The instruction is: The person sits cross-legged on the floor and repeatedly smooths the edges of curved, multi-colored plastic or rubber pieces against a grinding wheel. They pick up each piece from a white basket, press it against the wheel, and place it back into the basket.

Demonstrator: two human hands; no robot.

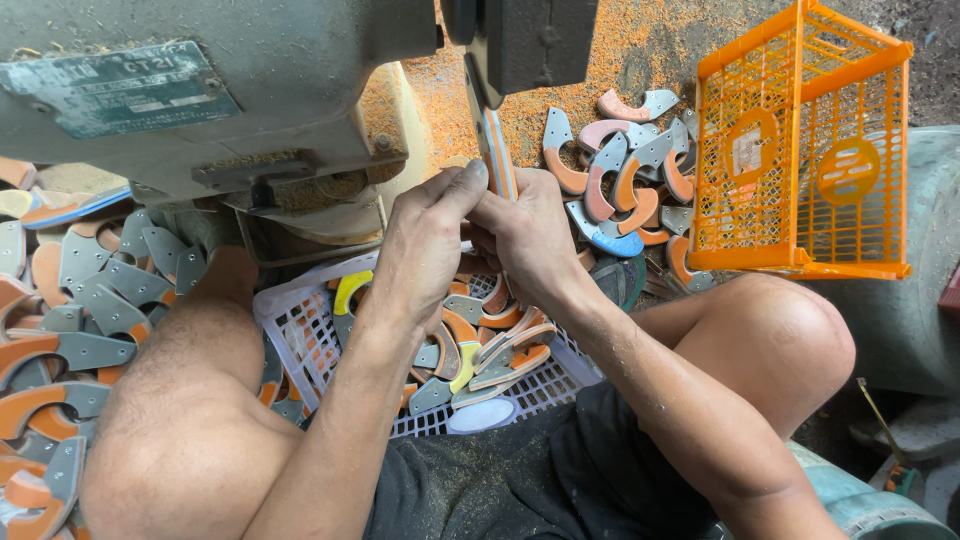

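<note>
Under the grey machine (200,90), the left hand (425,240) and right hand (525,235) pinch one layered piece (498,150) tightly, while many pieces wait in the white basket (300,330).

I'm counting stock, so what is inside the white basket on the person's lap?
The white basket holds curved grey, orange and yellow sole pieces. Both forearms cover its middle, so what lies there is hidden.

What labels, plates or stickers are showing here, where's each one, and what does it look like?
Metal nameplate: top left, on the grey machine body; rectangular, worn teal-grey, dusty.
Sticker: on the near wall of the orange plastic crate, upper right; small, pale rectangle inside a round moulded panel.
No screens or signs in view.
</note>
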